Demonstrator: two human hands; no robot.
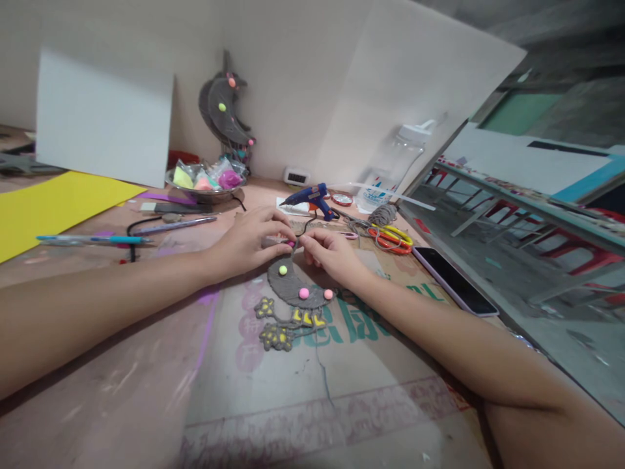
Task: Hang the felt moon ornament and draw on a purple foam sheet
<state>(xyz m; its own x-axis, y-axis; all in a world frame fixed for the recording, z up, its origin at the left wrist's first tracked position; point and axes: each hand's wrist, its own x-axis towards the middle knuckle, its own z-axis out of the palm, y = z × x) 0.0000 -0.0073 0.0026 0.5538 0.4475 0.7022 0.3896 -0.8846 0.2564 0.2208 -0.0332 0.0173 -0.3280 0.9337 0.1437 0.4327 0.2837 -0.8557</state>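
Note:
A grey yarn-wrapped crescent moon ornament (293, 285) lies on the printed sheet in front of me, dotted with green and pink pompoms. My left hand (256, 240) is closed at its upper tip, thumb and forefinger beside a magenta pompom (291, 243). Against the same tip, my right hand (328, 253) pinches with thumb and forefinger; what lies between them is too small to make out. A dark strand shows just above the fingertips. Below the crescent hang grey-and-yellow flower shapes (276, 337) and small yellow pieces (308, 318), with a loose thread trailing toward me.
Behind my hands lie a blue glue gun (310, 195), scissors (390, 238) and a grey yarn bundle (382, 215). A phone (456, 280) is at right, a bottle (393, 166) behind. At left are pens (92, 240), yellow card (58, 205) and a metal bowl (208, 193). Another crescent (225, 107) hangs behind.

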